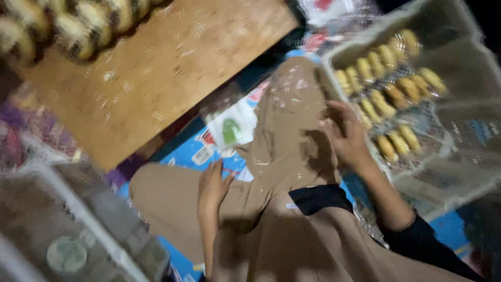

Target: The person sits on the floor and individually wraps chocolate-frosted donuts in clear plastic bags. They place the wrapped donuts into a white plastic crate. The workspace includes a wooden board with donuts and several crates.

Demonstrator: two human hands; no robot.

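A small white packet with a green patch [231, 129] lies on the blue printed mat [198, 151], just past the seated person's bent knee. Near it on the mat sits a white label shape with red edging, too blurred to make out. At the top, clear wrappers with red and white print [334, 10] lie crumpled beside the wooden board [156, 78].

To the person's right stands a clear plastic tray [459, 57] holding rows of small yellow-brown pastries [389, 86], some on a mesh-like liner. The right hand [344, 133] hovers at the tray's near edge, fingers loosely curled; blur hides whether it grips anything. The left hand [213, 185] rests flat on the tan trouser leg [287, 130], fingers slack and holding nothing.

Along the board's far corner runs a line of round striped pastries [68, 26]. At lower left a grey crate [78, 224] holds a pale round lid [66, 255].
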